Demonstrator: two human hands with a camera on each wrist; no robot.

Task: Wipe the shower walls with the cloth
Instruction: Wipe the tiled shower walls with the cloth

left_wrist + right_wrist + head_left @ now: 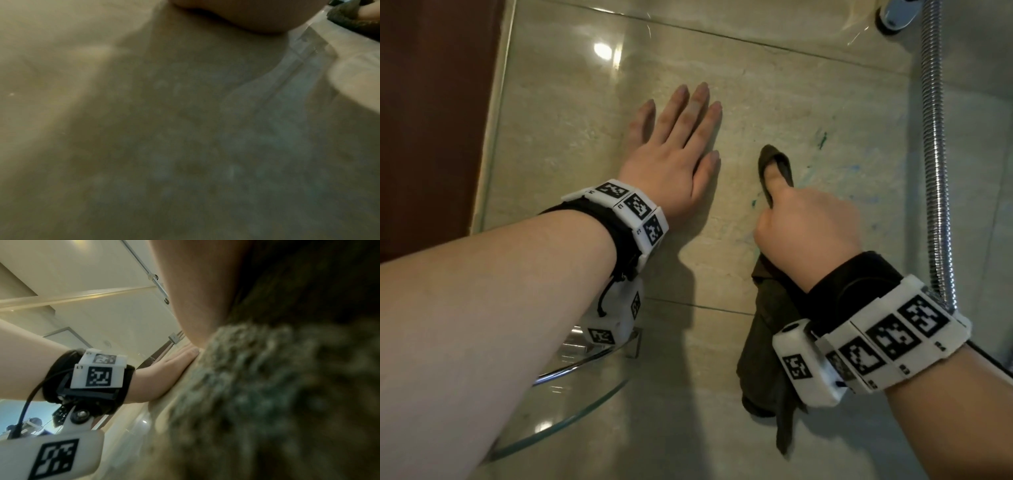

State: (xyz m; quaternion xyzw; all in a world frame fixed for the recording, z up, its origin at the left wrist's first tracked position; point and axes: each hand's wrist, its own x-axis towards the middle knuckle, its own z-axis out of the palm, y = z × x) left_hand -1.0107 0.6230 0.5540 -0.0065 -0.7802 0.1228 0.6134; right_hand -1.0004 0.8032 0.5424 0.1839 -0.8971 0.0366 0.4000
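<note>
- The cloth [767,329], a dark olive towelling piece, is lying against the beige shower wall [571,113], just right of the left hand; one end is sticking up past the thumb and the rest is hanging down below the wrist.
- The right hand [808,226] is gripping the cloth with its fingers curled around it, and the thumb is extending upward into a fold of the fabric.
- In the right wrist view the cloth [257,394] is filling most of the picture as blurred, looped pile pressed close to the wall.
- The left hand [674,154] is resting flat on the wall with fingers straight and slightly spread; it is holding nothing.
- In the right wrist view the left hand [170,369] is showing edge-on with its palm against the wall.
- The left wrist view is showing mainly a blurred wall surface; a corner of the cloth [347,17] is appearing at the upper right.
- Faint green and blue smears [822,140] are marking the wall just right of the cloth's upper end.
- A ribbed metal shower hose [935,137] is running down the wall farther right of the cloth.
- A curved glass shelf [571,404] is projecting from the wall below the left hand.
- Both wrists are carrying white marker bands [893,342] on black straps.
</note>
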